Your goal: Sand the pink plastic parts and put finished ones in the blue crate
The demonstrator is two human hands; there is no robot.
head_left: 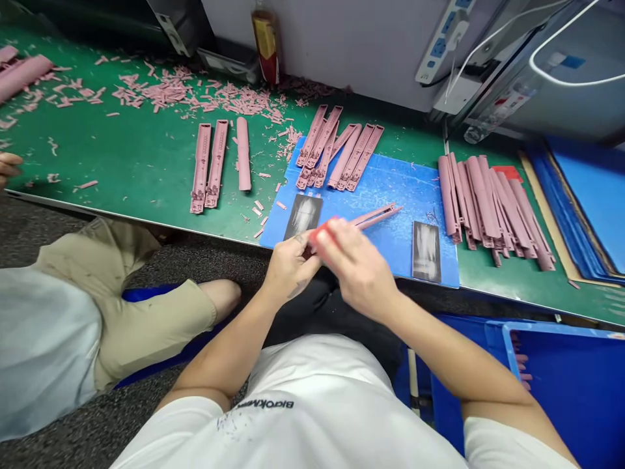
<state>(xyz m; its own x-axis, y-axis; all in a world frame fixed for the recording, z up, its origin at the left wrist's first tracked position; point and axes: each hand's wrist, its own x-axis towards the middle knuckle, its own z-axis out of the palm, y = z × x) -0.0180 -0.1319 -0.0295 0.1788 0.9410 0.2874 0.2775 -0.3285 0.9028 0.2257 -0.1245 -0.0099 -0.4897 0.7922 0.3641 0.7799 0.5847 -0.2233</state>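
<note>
Pink plastic moulding (pixel 375 216) juts from the left hand (pixel 291 268) and right hand (pixel 355 267), fingers closed around its end above a blue mat (pixel 390 195).

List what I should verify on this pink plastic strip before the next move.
1. Left hand gripping the pink plastic strip: ok.
2. Right hand pinching a red object: ok, though what the object is: cannot tell.
3. Strip's edges smooth: cannot tell, too small and partly hidden by the hands.
4. Dark pad on the blue mat apart from both hands: ok.
5. Co-worker's hand apart from yours: ok.
</note>
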